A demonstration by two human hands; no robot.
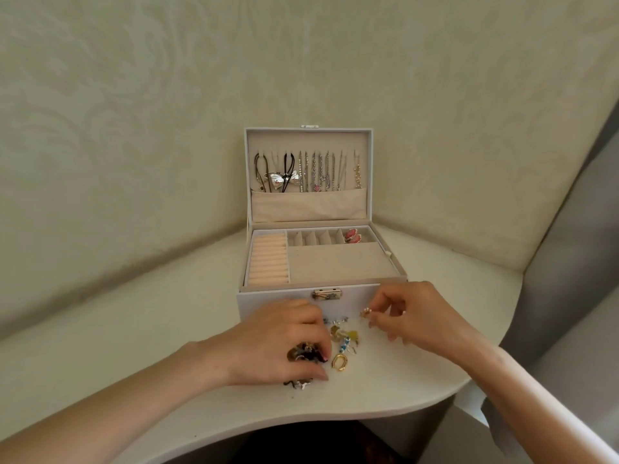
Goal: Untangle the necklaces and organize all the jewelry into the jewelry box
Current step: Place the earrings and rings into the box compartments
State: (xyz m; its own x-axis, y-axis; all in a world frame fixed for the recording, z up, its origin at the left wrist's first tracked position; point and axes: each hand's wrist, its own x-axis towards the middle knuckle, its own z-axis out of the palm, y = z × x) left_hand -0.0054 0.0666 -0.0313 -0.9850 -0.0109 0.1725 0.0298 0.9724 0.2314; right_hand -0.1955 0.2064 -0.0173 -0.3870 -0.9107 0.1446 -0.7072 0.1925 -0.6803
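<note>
The right hand (402, 318) pinches a small gold piece (365, 312); the left hand (281, 339) curls its fingers round a dark tangle (303, 353). Loose jewelry (345, 339) lies between both fingertips, short of the jewelry box (358, 296). A careless sweep could scatter it.

Cream table (134, 329), curved front edge, set into wall corner. Open jewelry box (355, 298) stands on it toward back, centre. Just in front of box, loose jewelry on tabletop: gold oval hoop (339, 361), blue pieces (344, 344), yellow-gold pieces (338, 333), dark tangled cluster (303, 353) left of these.
</note>
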